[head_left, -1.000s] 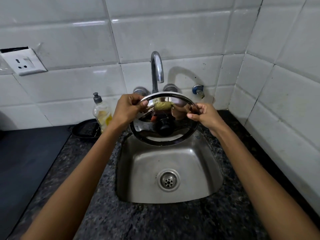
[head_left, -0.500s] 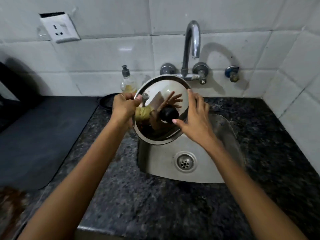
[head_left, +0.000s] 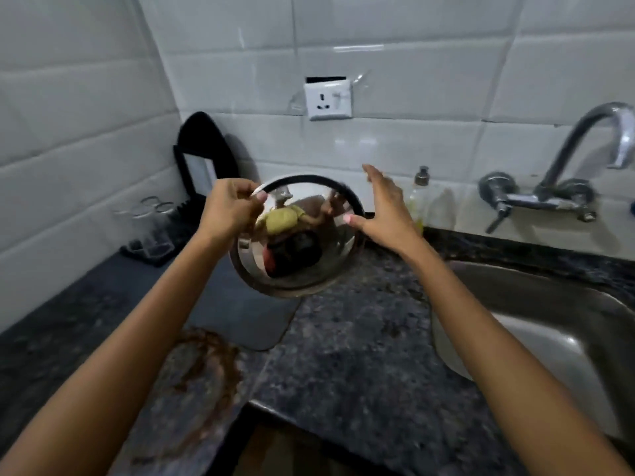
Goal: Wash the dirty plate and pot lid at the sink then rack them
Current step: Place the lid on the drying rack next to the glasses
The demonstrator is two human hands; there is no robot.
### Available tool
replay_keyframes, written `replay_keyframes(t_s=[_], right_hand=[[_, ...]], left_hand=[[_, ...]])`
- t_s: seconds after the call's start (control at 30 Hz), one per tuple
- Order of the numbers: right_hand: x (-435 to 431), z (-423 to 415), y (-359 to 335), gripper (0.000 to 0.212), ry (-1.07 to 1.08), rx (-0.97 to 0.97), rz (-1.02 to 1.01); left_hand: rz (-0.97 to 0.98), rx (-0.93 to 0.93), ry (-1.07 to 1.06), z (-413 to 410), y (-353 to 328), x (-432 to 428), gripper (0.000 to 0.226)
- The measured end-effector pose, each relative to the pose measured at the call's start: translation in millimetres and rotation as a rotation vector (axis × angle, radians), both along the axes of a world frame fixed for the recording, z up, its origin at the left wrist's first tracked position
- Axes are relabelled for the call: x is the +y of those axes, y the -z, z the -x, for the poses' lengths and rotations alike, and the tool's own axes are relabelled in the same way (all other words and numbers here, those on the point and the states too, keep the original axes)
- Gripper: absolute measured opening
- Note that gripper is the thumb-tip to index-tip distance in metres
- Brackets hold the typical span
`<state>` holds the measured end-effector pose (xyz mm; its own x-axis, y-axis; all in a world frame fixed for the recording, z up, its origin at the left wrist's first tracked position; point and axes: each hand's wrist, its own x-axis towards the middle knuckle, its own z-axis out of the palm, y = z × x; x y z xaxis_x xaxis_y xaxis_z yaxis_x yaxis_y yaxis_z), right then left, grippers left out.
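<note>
**Lid held above the desk, left of the sink**

The pot lid (head_left: 295, 242), shiny steel with a dark rim (mirroring hands and something yellow), tilts in the air. The left hand (head_left: 228, 209) pinches its upper-left edge; the right hand (head_left: 385, 207) is spread, thumb at the rim. Bare dark desk (head_left: 343, 338) lies beneath, the sink (head_left: 549, 321) to the right. No legible writing.

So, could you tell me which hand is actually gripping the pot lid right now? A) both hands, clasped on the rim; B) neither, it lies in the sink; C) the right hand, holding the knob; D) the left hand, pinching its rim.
D: the left hand pinches the rim of the pot lid, while the right hand is spread open beside the rim, not closed on it.
</note>
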<state>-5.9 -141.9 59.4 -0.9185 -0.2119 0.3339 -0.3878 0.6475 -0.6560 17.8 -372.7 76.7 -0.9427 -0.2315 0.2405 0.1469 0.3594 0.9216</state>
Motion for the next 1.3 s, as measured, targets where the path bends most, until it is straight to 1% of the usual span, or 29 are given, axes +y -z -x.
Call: replay_keyframes(t_s=[0.07, 0.17, 0.2, 0.23, 0.33, 0.37, 0.4, 0.47, 0.53, 0.63, 0.7, 0.73, 0.77, 0.87, 0.97, 1.1, 1.3], right_hand=[[-22, 14, 5, 0.067, -0.118, -0.122, 0.115], [-71, 36, 16, 0.027, -0.364, -0.314, 0.334], [-89, 43, 20, 0.019, -0.412, -0.363, 0.375], [-104, 48, 25, 0.017, -0.427, -0.393, 0.405], [-148, 74, 35, 0.016, -0.332, -0.409, 0.451], [-159, 86, 37, 0.014, -0.28, -0.387, 0.458], [-171, 98, 36, 0.013, -0.234, -0.346, 0.453], [-202, 132, 32, 0.01, -0.187, -0.257, 0.409], [-231, 160, 23, 0.009, -0.126, -0.194, 0.392], [-274, 205, 13, 0.013, -0.015, -0.127, 0.439], [-302, 234, 10, 0.022, 0.038, -0.096, 0.463], [-315, 245, 10, 0.029, 0.062, -0.074, 0.462], [-330, 256, 12, 0.032, 0.076, -0.055, 0.458], [-375, 284, 25, 0.022, 0.103, 0.001, 0.448], [-411, 303, 39, 0.023, 0.101, 0.021, 0.414], [-444, 328, 60, 0.028, 0.07, -0.016, 0.43], [-470, 358, 86, 0.018, 0.04, -0.072, 0.405]], left_hand=[[-0.022, -0.018, 0.013, -1, 5, -30, 0.034], [-0.061, -0.024, -0.023, -4, 9, -78, 0.029], [-0.062, -0.011, -0.039, -1, 13, -92, 0.029], [-0.052, -0.016, -0.057, 0, 16, -102, 0.029], [-0.01, -0.01, -0.087, 17, 31, -135, 0.022], [0.053, -0.024, -0.108, 23, 35, -143, 0.015], [0.138, -0.03, -0.123, 33, 42, -153, 0.014], [0.302, -0.066, -0.166, 55, 52, -178, 0.033], [0.352, -0.098, -0.215, 74, 60, -197, 0.047], [0.382, -0.212, -0.227, 113, 78, -223, 0.056], [0.436, -0.305, -0.223, 137, 93, -236, 0.057], [0.437, -0.329, -0.219, 146, 101, -240, 0.054], [0.426, -0.364, -0.216, 152, 107, -241, 0.051], [0.439, -0.458, -0.206, 174, 133, -252, 0.05], [0.447, -0.54, -0.195, 190, 154, -263, 0.054], [0.427, -0.581, -0.195, 205, 174, -269, 0.057], [0.418, -0.563, -0.21, 229, 183, -275, 0.059]])
